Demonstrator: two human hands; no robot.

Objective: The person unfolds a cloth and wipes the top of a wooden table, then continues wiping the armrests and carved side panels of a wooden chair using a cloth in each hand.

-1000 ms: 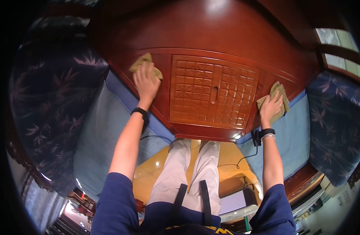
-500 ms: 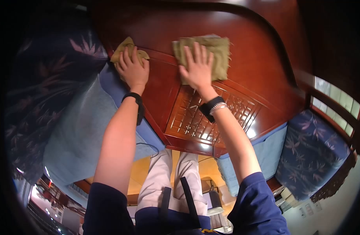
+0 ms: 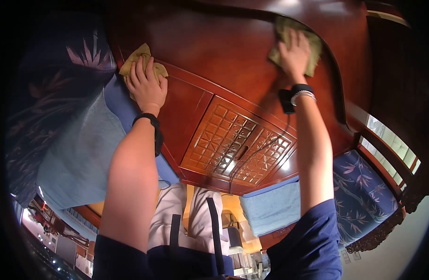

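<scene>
My left hand (image 3: 147, 89) is closed over a crumpled yellow-brown cloth (image 3: 139, 53) at the left edge of the red-brown wooden tabletop (image 3: 209, 51). Parts of that cloth stick out past the fingers. Farther right, my right hand (image 3: 296, 55) presses on a folded olive-green cloth (image 3: 315, 49), its fingers slightly bent over it. This cloth lies flat against the tabletop, close to the dark curved raised edge (image 3: 335, 65). The palm and fingers hide the middle of both cloths.
A carved lattice panel (image 3: 219, 135) with an oval slot is set into the table's near part. A thin cable (image 3: 263, 145) crosses it. Blue cushioned seats (image 3: 83, 154) stand at left, and a blue towel-like cover (image 3: 270, 205) and patterned cushion (image 3: 366, 191) at right.
My right hand has slid the olive-green cloth away from me and to the right, up to the curved edge. My left hand and its cloth have shifted slightly left in view.
</scene>
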